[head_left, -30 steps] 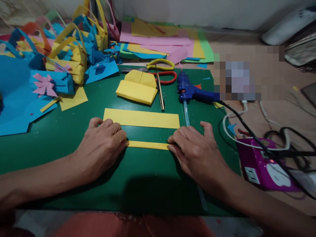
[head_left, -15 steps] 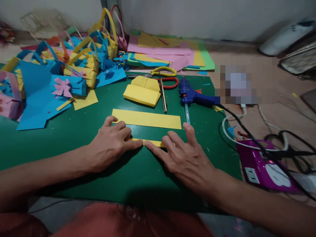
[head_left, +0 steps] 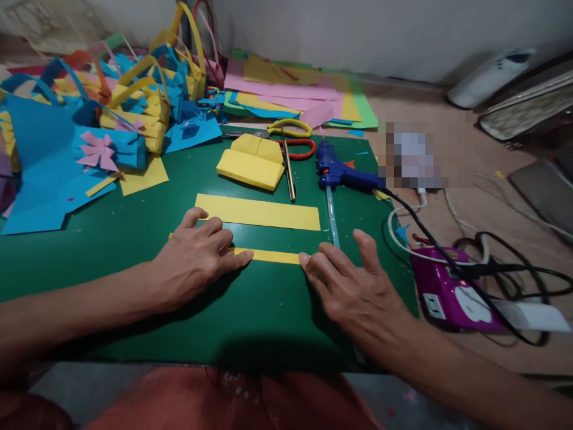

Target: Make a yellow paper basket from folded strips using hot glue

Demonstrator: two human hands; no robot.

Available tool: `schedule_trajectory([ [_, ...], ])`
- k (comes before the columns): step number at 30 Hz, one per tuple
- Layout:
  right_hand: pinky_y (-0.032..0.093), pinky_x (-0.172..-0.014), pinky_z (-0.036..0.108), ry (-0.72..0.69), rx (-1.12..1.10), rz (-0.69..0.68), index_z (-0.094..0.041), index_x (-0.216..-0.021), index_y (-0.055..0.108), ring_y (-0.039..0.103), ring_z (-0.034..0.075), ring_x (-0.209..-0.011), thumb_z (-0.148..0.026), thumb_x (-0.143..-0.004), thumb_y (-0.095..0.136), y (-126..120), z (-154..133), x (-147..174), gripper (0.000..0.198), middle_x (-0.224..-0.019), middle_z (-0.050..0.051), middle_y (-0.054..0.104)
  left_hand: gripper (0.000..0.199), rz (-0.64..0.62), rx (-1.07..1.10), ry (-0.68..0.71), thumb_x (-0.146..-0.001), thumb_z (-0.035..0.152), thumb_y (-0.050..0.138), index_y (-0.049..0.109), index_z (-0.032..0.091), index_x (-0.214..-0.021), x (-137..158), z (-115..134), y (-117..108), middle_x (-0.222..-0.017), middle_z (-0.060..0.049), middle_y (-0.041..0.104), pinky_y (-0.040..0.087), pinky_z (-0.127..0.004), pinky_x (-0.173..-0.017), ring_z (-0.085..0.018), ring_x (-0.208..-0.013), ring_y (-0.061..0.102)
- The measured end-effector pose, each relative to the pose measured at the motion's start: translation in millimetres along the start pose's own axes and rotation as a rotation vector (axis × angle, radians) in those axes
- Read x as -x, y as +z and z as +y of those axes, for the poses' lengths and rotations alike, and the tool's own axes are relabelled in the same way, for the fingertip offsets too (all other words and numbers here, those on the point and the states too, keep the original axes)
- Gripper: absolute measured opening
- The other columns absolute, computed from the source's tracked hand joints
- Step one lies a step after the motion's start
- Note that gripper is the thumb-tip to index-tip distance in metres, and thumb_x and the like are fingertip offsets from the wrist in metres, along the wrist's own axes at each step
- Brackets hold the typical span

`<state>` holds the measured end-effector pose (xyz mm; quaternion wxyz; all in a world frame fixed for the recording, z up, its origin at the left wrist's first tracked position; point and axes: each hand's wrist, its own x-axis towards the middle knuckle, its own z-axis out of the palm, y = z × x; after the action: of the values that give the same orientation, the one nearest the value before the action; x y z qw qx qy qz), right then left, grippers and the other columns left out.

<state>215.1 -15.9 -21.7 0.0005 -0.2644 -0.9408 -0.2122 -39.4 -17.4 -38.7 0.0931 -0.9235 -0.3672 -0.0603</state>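
A narrow folded yellow paper strip point(head_left: 275, 256) lies flat on the green table board point(head_left: 250, 322). My left hand point(head_left: 197, 254), fingers curled, presses the strip down, with its thumb on the middle. At the strip's right end, the thumb of my right hand point(head_left: 347, 280) bears on the paper while one finger sticks up. Just beyond is a wider flat yellow paper strip point(head_left: 259, 212). Behind that sit a folded yellow paper piece point(head_left: 250, 167), a gold pen point(head_left: 289, 170) and scissors with yellow and red handles point(head_left: 290, 126).
A blue glue gun point(head_left: 340, 170) with a clear stick lies right of the pen, its cord running to a purple power box point(head_left: 456, 292). Paper baskets point(head_left: 110, 149) crowd the left. Coloured paper sheets point(head_left: 295, 89) are stacked at the back. A blurred-out object point(head_left: 416, 158) is at right.
My right thumb has slid rightward along the strip, away from my left thumb, baring the strip between them. My left hand keeps its place on the paper. The view has shifted slightly.
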Motion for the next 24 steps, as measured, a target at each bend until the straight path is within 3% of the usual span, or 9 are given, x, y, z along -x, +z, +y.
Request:
schedule_trajectory([
  [10, 0.021, -0.095, 0.054, 0.047, -0.009, -0.057, -0.018, -0.088, 0.064, 0.049, 0.024, -0.086, -0.002, -0.082, 0.035, -5, 14, 8, 0.034, -0.079, 0.007, 0.058, 0.031, 0.064, 0.063, -0.001, -0.089, 0.016, 0.043, 0.061, 0.034, -0.105, 1, -4, 8, -0.066, 0.000, 0.054, 0.027, -0.039, -0.076, -0.017, -0.067, 0.042],
  [14, 0.024, -0.091, 0.053, 0.183, -0.150, -0.030, -0.017, -0.104, 0.061, 0.051, 0.023, -0.085, -0.001, -0.080, 0.037, -12, 26, 1, 0.038, -0.085, 0.008, 0.061, 0.025, 0.165, 0.090, -0.058, -0.089, 0.017, 0.043, 0.062, 0.026, -0.102, -4, 4, 11, -0.063, 0.000, 0.055, 0.028, -0.036, -0.071, -0.016, -0.063, 0.042],
  [19, 0.027, -0.086, 0.045, 0.317, -0.513, -0.040, -0.019, -0.092, 0.064, 0.052, 0.022, -0.083, -0.017, -0.083, 0.051, -11, 18, -19, 0.016, -0.083, 0.006, 0.061, 0.017, 0.294, 0.073, -0.127, -0.089, 0.021, 0.045, 0.060, 0.020, -0.098, -12, 18, 13, -0.064, 0.000, 0.060, 0.029, -0.034, -0.067, -0.016, -0.065, 0.046],
  [24, 0.026, -0.082, 0.039, 0.347, -0.647, -0.059, -0.018, -0.086, 0.062, 0.050, 0.022, -0.087, -0.017, -0.076, 0.062, -2, 2, -37, 0.010, -0.086, 0.006, 0.059, 0.011, 0.311, 0.083, -0.114, -0.088, 0.021, 0.049, 0.059, 0.020, -0.089, -13, 24, 14, -0.064, 0.001, 0.061, 0.031, -0.033, -0.068, -0.015, -0.065, 0.048],
])
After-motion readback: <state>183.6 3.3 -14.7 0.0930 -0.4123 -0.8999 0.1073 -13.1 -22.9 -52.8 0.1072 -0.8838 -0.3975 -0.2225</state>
